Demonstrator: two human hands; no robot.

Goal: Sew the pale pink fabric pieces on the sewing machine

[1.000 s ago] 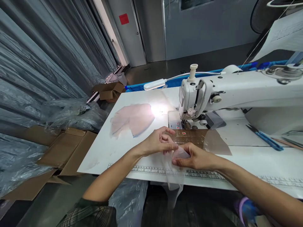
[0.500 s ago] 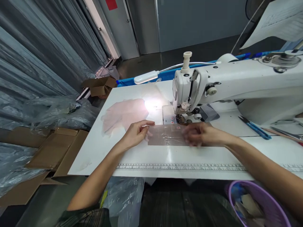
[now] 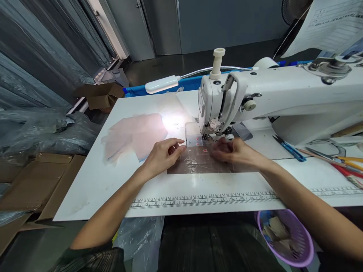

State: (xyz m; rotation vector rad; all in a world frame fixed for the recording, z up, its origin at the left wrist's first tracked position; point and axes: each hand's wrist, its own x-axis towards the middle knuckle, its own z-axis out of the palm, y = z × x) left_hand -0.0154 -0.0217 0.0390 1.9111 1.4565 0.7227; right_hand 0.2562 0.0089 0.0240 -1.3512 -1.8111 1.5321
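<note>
A strip of thin, shiny brown fabric (image 3: 195, 165) lies on the white table, its far edge close to the sewing machine's (image 3: 208, 102) presser foot. My left hand (image 3: 164, 153) has thumb and index finger brought together at the strip's upper left part. On the other side, my right hand (image 3: 235, 153) pinches the fabric just right of the presser foot; its fingertips are somewhat blurred. A small red-and-white mark (image 3: 205, 150) shows through or on the fabric between the hands. Left of the machine, pale pink sheer fabric (image 3: 138, 130) lies spread under the light.
A lamp (image 3: 162, 84) hangs over the table's far side. Blue-handled snips (image 3: 292, 149) and other tools lie at the right. A printed ruler (image 3: 198, 201) runs along the front edge. Below are a purple basket (image 3: 307, 241) of scraps and, at left, a cardboard box (image 3: 36, 177).
My right hand has moved in toward the presser foot and slowed. My left hand has shifted onto the fabric's upper left part. The whole view has swung slightly.
</note>
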